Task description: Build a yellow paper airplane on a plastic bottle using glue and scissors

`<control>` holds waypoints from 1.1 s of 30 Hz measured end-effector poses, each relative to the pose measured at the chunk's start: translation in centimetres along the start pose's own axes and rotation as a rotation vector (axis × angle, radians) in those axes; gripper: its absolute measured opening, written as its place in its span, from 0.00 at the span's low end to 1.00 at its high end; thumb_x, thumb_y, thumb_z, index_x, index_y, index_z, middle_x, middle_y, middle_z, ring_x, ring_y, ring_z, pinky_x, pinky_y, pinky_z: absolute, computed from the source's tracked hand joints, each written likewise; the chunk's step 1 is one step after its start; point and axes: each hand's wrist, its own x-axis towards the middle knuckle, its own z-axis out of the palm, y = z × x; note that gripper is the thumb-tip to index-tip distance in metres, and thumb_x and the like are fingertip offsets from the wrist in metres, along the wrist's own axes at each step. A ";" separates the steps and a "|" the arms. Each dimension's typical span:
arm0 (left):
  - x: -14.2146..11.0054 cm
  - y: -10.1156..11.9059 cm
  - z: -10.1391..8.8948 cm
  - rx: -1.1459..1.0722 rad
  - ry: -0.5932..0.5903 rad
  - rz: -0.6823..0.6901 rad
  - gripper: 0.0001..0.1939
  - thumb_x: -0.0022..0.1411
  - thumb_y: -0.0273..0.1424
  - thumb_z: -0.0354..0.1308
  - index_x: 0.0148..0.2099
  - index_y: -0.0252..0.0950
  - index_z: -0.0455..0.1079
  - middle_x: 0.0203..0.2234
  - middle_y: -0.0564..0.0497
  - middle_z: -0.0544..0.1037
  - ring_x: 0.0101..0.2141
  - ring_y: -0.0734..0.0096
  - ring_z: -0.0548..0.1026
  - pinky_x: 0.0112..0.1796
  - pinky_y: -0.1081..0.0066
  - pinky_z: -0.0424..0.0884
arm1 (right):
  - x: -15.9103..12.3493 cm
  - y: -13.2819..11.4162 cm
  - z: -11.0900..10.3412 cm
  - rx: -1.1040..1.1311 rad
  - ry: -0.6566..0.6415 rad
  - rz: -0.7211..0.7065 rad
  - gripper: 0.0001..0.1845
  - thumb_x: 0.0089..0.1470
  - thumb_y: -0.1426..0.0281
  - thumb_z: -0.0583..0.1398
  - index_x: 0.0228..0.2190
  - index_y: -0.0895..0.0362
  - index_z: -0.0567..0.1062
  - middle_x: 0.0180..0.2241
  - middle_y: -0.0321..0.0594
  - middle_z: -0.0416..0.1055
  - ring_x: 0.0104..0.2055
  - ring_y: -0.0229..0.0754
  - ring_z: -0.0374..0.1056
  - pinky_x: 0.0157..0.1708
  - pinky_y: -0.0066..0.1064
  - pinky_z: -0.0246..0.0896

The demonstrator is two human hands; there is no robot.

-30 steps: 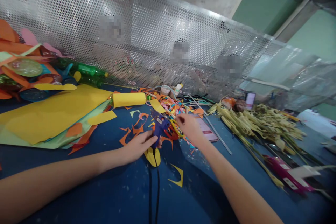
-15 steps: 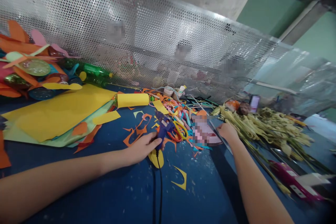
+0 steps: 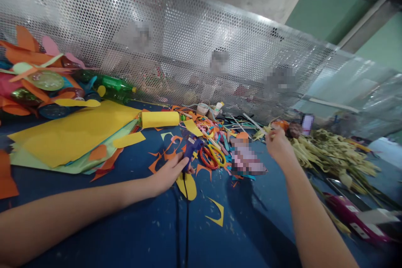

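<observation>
Far left of the frame, a bright heap of bottles and paper shapes is piled up, orange, pink and yellow, and those pieces look finished or close to it! A green bottle lies beside the heap, no paper on it that shows from here. Below, a stack of coloured sheets, yellow on top, so there's plenty of paper uncut. Near it, left of centre, a yellow-wrapped bottle lies on its side: its wrap is on, and no petal-like pieces show on it yet.

Centre now, and here's the left hand, fingers closed round the handle of a blue glue gun, nozzle towards the top of the frame, cord running off the bottom edge. Under that hand sits a yellow oval, cut and loose; lower down, a crescent offcut on the blue table. Cutting is clearly well begun: just right of the gun lie scissors, with a drift of scraps behind.

Right of centre, the right hand pinches one end of a thin pale stick, well apart from the gun; whether the gun is loaded, I can't tell. Far right, dried husks, then a magenta power strip at lower right
</observation>
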 end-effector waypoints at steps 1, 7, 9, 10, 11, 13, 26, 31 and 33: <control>0.1 -0.2 0.0 -0.047 0.032 0.005 0.16 0.60 0.44 0.48 0.38 0.35 0.61 0.28 0.50 0.70 0.34 0.68 0.69 0.42 0.66 0.63 | -0.5 -1.5 -0.9 0.139 0.019 0.009 0.17 0.56 0.66 0.48 0.43 0.63 0.65 0.28 0.48 0.67 0.29 0.45 0.65 0.26 0.32 0.57; 0.1 -0.5 -0.4 -0.068 0.137 0.094 0.15 0.60 0.44 0.49 0.39 0.36 0.62 0.27 0.53 0.68 0.31 0.70 0.69 0.39 0.68 0.63 | -4.7 -9.0 -6.0 0.866 -0.865 -0.297 0.19 0.55 0.54 0.49 0.34 0.57 0.65 0.19 0.30 0.58 0.18 0.31 0.54 0.17 0.23 0.49; 0.0 -0.3 -0.5 -0.010 0.156 0.112 0.15 0.61 0.44 0.47 0.39 0.36 0.62 0.27 0.52 0.68 0.30 0.71 0.68 0.38 0.69 0.63 | -5.4 -9.5 -7.0 0.865 -1.075 -0.363 0.18 0.55 0.54 0.50 0.33 0.57 0.64 0.23 0.35 0.66 0.21 0.33 0.60 0.21 0.25 0.54; -0.1 -0.3 -0.4 0.006 0.164 0.114 0.15 0.62 0.44 0.46 0.38 0.36 0.62 0.27 0.53 0.68 0.30 0.71 0.68 0.38 0.69 0.63 | -5.5 -9.4 -7.3 0.844 -1.174 -0.388 0.17 0.56 0.55 0.50 0.34 0.56 0.64 0.26 0.37 0.69 0.23 0.34 0.63 0.23 0.26 0.57; -0.1 -0.2 -0.4 0.017 0.169 0.112 0.16 0.62 0.44 0.46 0.38 0.36 0.62 0.26 0.53 0.68 0.30 0.71 0.68 0.37 0.69 0.63 | -5.5 -9.2 -7.6 0.822 -1.264 -0.407 0.17 0.56 0.55 0.49 0.37 0.56 0.63 0.29 0.39 0.71 0.25 0.35 0.65 0.26 0.27 0.58; -0.1 -0.2 -0.4 0.044 0.166 0.098 0.16 0.62 0.44 0.44 0.37 0.36 0.62 0.26 0.53 0.68 0.30 0.71 0.68 0.37 0.70 0.63 | -5.4 -8.6 -7.8 0.800 -1.394 -0.443 0.17 0.57 0.56 0.48 0.41 0.56 0.61 0.32 0.41 0.72 0.29 0.37 0.68 0.30 0.30 0.61; -0.2 0.7 -0.2 0.221 0.136 0.079 0.13 0.62 0.42 0.45 0.37 0.37 0.59 0.26 0.53 0.69 0.31 0.69 0.68 0.38 0.67 0.64 | -6.6 -11.9 -5.5 0.868 -1.202 -0.486 0.17 0.58 0.56 0.47 0.42 0.55 0.59 0.20 0.30 0.64 0.21 0.33 0.63 0.25 0.27 0.60; -0.2 0.7 -0.1 0.207 0.097 0.126 0.12 0.63 0.40 0.45 0.36 0.36 0.60 0.28 0.52 0.68 0.33 0.69 0.69 0.40 0.67 0.64 | -6.9 -11.1 -6.8 0.735 -1.193 -0.576 0.17 0.57 0.56 0.50 0.39 0.56 0.63 0.31 0.38 0.68 0.33 0.37 0.67 0.33 0.29 0.61; -0.1 0.4 -0.2 0.185 0.085 0.129 0.12 0.63 0.40 0.45 0.37 0.35 0.59 0.29 0.52 0.68 0.33 0.70 0.69 0.40 0.67 0.64 | -6.9 -10.6 -7.4 0.674 -1.230 -0.494 0.19 0.57 0.54 0.48 0.42 0.56 0.60 0.25 0.35 0.67 0.27 0.36 0.67 0.29 0.29 0.62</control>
